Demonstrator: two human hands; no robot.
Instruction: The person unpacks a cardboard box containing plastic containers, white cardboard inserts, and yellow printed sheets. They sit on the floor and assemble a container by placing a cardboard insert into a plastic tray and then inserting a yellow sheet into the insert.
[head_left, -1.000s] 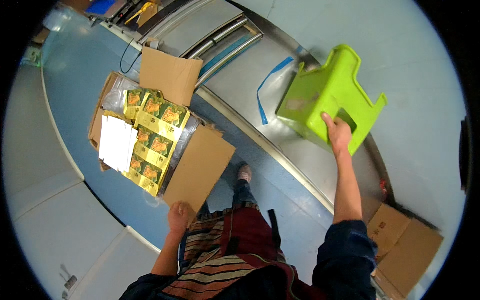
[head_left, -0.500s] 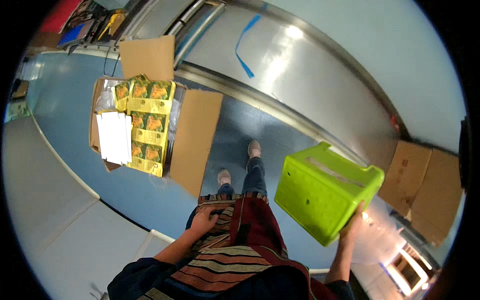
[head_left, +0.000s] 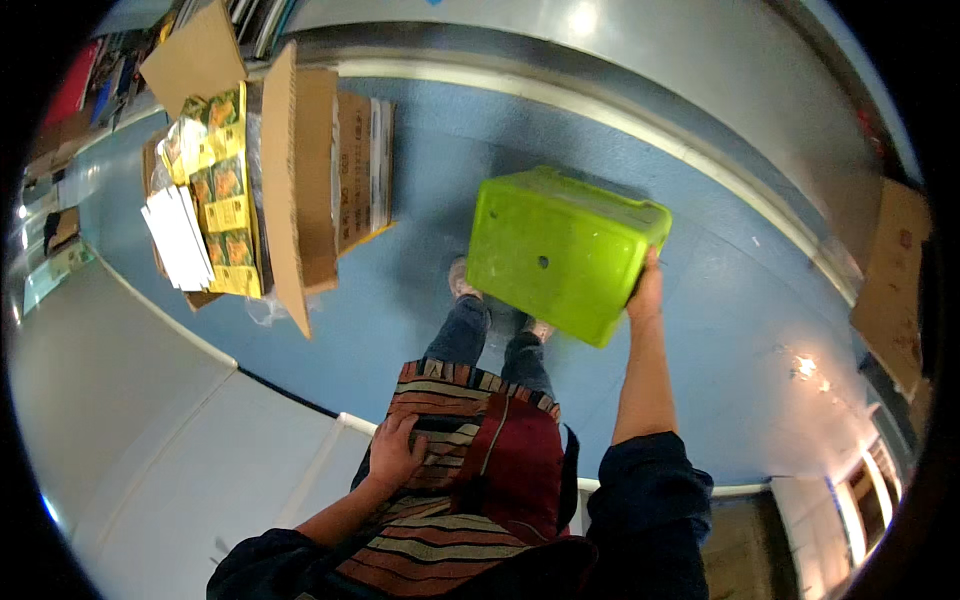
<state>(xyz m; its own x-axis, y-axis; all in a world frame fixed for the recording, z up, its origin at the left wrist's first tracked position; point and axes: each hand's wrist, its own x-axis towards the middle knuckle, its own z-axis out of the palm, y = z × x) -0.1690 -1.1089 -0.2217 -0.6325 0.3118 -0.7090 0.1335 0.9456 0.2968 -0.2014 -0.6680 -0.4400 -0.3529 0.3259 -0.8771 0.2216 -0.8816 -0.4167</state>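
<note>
My right hand [head_left: 647, 285] grips the right edge of a lime-green plastic crate [head_left: 560, 258]. A broad face with a small dark hole is turned up toward me, and the crate's inside is hidden. The crate is tilted and sits in front of my feet, covering part of my right shoe. Whether it touches the floor I cannot tell. My left hand [head_left: 397, 450] rests flat against my striped apron [head_left: 440, 425], fingers stretched out, holding nothing.
At left stands an open cardboard box [head_left: 287, 190] with yellow printed packets [head_left: 228, 205] and white cards [head_left: 178, 238] on top. A metal surface [head_left: 680, 60] runs along the far side. More cardboard [head_left: 893, 290] stands at far right.
The green crate has come left and inward with my right hand, from my right side to in front of my feet. My left hand stays on the apron. The view has shifted.
</note>
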